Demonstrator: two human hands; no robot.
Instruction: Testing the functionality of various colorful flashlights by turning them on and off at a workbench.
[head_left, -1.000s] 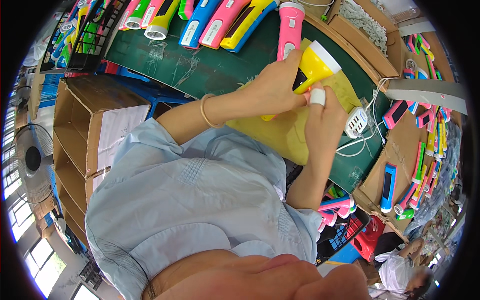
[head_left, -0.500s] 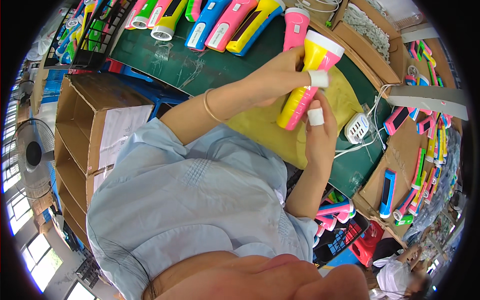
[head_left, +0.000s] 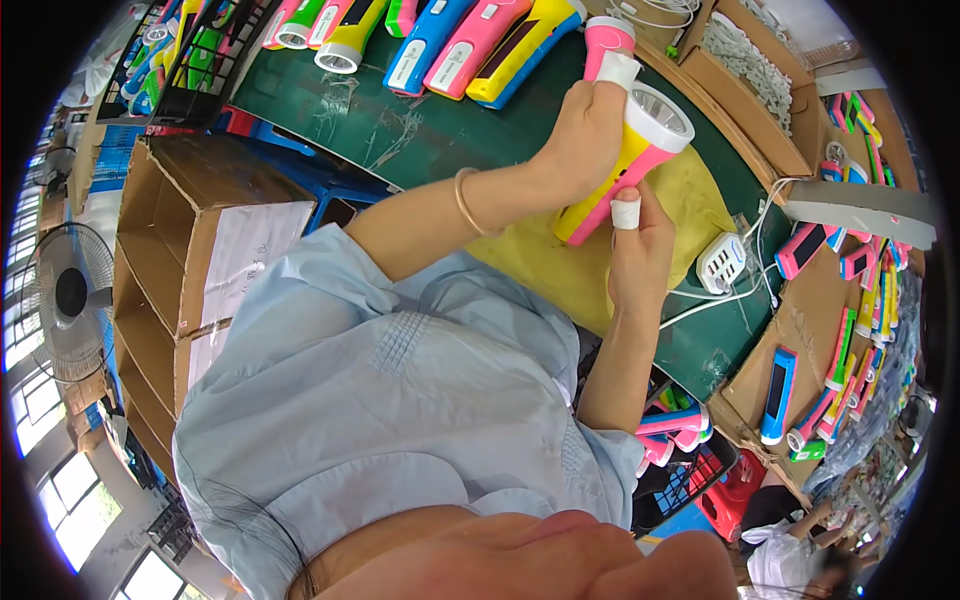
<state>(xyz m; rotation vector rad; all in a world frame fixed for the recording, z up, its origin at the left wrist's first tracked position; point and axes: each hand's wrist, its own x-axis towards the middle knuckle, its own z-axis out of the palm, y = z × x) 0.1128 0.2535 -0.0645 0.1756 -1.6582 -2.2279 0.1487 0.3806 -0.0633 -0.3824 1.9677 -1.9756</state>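
Note:
A yellow and pink flashlight with a white-rimmed head is tilted above a yellow cloth, its clear lens facing up. Against its yellow side, near the head, my left hand is closed, with a white-wrapped thumb raised by the rim. Lower down, my right hand grips the pink side, its white-wrapped thumb pressed on the body. The left fingers are partly hidden behind the flashlight. Just past the head stands a pink flashlight.
Several colourful flashlights lie along the far side of the green table. A white multi-port charger with cables sits at right. Beyond is a cardboard box of small white parts. Cardboard shelving stands at left; a black basket holds flashlights.
The flashlight has been turned so its lens now shows. My left hand has shifted up toward its head, thumb raised, while my right hand stays low on the body.

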